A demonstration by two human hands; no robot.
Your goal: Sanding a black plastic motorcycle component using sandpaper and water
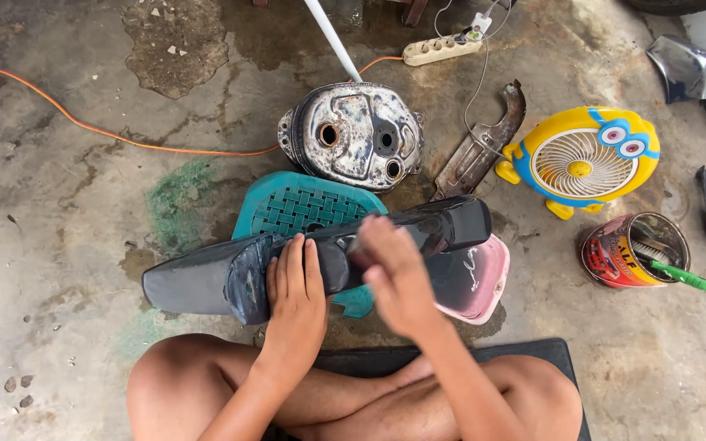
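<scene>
Your left hand [294,286] lies flat, pinning the dark panel [320,257] across the teal stool [300,208]; keep it pressed. Your right hand [394,273], blurred at 3 o'clock, grip unclear: rub evenly, can [635,249] beyond.

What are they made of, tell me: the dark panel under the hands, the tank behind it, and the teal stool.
Dark panel: probably moulded plastic, dull grey-black with scuffed, sanded-looking patches; both hands rest on it. Tank: sheet metal, judging by bare silvery areas and brown rust around its round openings. Teal stool: plastic, uniformly coloured with a moulded lattice top.
</scene>
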